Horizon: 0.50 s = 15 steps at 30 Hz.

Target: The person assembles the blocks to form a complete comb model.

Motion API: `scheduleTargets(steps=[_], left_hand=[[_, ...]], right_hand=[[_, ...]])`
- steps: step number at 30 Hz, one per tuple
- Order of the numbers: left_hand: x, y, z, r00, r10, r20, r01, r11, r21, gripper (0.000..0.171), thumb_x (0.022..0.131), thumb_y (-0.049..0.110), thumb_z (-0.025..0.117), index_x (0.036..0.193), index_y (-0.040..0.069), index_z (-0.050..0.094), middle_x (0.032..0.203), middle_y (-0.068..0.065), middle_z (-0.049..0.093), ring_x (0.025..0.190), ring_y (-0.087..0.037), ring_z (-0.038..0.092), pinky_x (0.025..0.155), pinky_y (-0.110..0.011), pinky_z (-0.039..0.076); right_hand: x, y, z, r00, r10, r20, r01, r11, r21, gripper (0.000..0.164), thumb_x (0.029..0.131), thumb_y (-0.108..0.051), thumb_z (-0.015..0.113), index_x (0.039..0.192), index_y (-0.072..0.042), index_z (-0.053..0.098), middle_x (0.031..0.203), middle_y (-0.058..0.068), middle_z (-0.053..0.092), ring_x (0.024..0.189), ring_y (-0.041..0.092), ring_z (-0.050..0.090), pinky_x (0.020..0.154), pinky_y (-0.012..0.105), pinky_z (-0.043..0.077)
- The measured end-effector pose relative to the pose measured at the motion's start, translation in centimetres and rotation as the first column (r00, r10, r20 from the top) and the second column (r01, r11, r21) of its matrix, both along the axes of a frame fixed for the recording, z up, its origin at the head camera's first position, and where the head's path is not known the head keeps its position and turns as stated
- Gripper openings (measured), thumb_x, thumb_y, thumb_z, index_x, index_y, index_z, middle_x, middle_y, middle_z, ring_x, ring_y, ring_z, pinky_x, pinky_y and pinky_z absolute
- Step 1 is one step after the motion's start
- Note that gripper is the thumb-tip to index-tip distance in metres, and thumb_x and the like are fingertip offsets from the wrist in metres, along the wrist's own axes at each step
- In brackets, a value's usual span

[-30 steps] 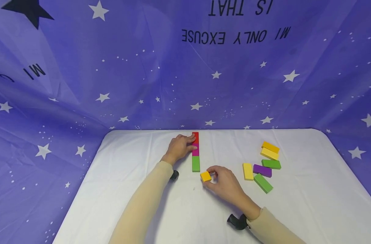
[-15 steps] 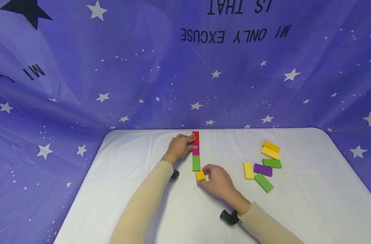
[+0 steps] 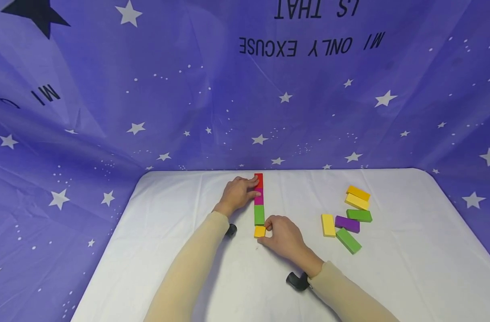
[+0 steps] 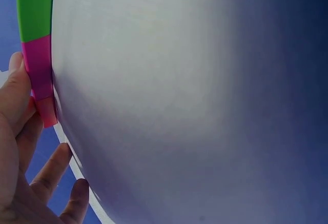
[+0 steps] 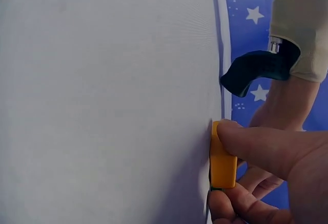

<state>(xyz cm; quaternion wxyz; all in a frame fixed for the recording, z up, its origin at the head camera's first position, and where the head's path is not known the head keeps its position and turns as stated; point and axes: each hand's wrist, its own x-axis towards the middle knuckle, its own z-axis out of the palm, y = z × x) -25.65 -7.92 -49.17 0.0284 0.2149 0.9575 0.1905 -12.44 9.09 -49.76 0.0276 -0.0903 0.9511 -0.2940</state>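
A straight row of blocks lies on the white table: a red block [image 3: 260, 177], a magenta block [image 3: 259, 200] and a green block [image 3: 259, 214], running toward the person. My left hand [image 3: 236, 194] rests at the row's left side, index finger on the red block and thumb on the magenta one. In the left wrist view its other fingers [image 4: 54, 167] extend past the row. My right hand [image 3: 286, 237] pinches an orange-yellow block [image 3: 259, 231] between thumb and fingers, right at the near end of the green block. In the right wrist view the thumb covers part of this orange-yellow block [image 5: 223, 157].
Loose blocks lie to the right: an orange block [image 3: 358, 193], yellow blocks [image 3: 328, 225], green blocks [image 3: 348, 241] and a purple block [image 3: 347, 224]. A purple star-printed cloth [image 3: 213, 89] hangs behind the white table [image 3: 410, 268]. Black wrist-worn devices [image 3: 297, 281] sit below both wrists.
My right hand has moved left with the orange-yellow block, from right of the row to the green block's near end. The left hand has stayed on the red and magenta blocks.
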Motion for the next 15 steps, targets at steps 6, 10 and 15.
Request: scheduleTargets(steps=[6, 10, 15], left_hand=[[0.1, 0.0, 0.1, 1.0, -0.006, 0.006, 0.006, 1.0, 0.007, 0.056, 0.09, 0.042, 0.073, 0.14, 0.021, 0.06, 0.148, 0.008, 0.051, 0.13, -0.026, 0.052, 0.103, -0.044, 0.043], [0.0, -0.1, 0.0, 1.0, -0.011, -0.001, 0.011, 1.0, 0.006, 0.056, 0.09, 0.041, 0.074, 0.14, 0.021, 0.06, 0.148, 0.007, 0.052, 0.129, -0.026, 0.052, 0.103, -0.044, 0.044], [0.0, -0.1, 0.0, 1.0, -0.011, -0.004, 0.011, 1.0, 0.009, 0.056, 0.09, 0.042, 0.073, 0.14, 0.02, 0.061, 0.147, 0.006, 0.053, 0.129, -0.027, 0.052, 0.102, -0.044, 0.044]], right_hand=[[0.4, 0.4, 0.1, 1.0, -0.004, -0.003, 0.003, 0.999, -0.033, 0.036, 0.072, -0.033, 0.09, 0.095, -0.013, 0.07, 0.081, -0.009, 0.062, 0.073, 0.01, 0.052, 0.066, 0.029, 0.046], [0.9, 0.7, 0.4, 0.999, 0.009, -0.045, -0.01, 1.0, -0.025, 0.033, 0.076, -0.026, 0.088, 0.102, -0.013, 0.073, 0.083, -0.007, 0.065, 0.074, 0.011, 0.052, 0.066, 0.03, 0.046], [1.3, 0.7, 0.7, 0.992, 0.086, -0.096, -0.084, 0.996, 0.029, 0.025, 0.081, -0.021, 0.085, 0.105, -0.016, 0.079, 0.093, -0.003, 0.074, 0.085, 0.014, 0.063, 0.072, 0.033, 0.052]])
